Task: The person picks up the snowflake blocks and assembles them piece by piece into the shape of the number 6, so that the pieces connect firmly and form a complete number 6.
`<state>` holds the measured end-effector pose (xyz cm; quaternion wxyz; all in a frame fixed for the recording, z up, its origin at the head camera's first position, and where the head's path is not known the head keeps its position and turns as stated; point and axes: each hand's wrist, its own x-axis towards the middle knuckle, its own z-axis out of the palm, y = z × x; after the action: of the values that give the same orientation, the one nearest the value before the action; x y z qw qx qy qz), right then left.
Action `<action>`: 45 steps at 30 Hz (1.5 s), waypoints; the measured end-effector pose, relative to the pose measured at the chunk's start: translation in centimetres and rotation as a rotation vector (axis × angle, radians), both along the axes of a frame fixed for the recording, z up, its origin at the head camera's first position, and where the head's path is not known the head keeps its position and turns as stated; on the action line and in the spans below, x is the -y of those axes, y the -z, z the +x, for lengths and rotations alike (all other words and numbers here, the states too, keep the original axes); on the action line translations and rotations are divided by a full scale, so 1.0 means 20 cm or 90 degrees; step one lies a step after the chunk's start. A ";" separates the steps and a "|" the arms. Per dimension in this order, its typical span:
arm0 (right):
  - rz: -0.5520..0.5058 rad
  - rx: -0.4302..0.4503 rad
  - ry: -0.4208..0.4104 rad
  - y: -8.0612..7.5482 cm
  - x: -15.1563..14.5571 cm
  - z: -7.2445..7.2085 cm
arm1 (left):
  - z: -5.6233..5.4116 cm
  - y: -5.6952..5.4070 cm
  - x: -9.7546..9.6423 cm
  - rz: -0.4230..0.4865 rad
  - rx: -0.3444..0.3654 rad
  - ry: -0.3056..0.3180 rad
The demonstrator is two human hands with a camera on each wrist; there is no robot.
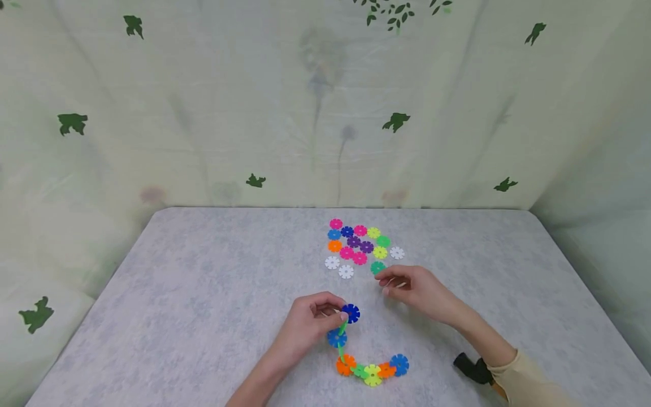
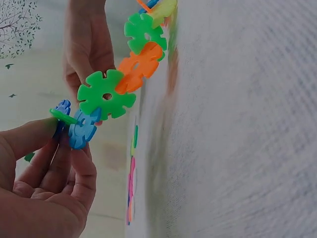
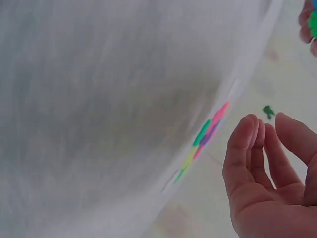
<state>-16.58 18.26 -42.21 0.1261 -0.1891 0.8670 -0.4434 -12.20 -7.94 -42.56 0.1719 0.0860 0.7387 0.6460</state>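
My left hand pinches the upper end of a chain of interlocking snowflake discs, at the dark blue disc and the green disc joined to it. From there the chain runs down through a blue disc and an orange disc, then curves right past a yellow disc to a blue end disc. Over the table, my right hand is near a loose green disc. Its fingers are loosely bent, apart from the thumb, with nothing between them.
Loose discs in pink, purple, white and other colours, such as a white disc, lie flat toward the back of the grey table. A black object is by the right sleeve. A patterned curtain surrounds the table.
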 end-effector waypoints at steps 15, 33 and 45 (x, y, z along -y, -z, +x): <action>0.105 -0.044 -0.019 0.07 -0.07 -0.28 | -0.01 0.01 0.01 -0.033 0.002 0.002; 0.131 -0.009 -0.008 0.10 -0.02 -0.33 | -0.01 0.02 0.01 -0.001 0.032 -0.010; 0.081 -0.057 0.041 0.04 0.00 -0.17 | -0.02 0.04 0.01 0.025 0.052 -0.011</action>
<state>-19.99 18.18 -43.01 0.0847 -0.1723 0.9037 -0.3826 -12.52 -8.22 -43.35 0.1947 0.0567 0.7188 0.6650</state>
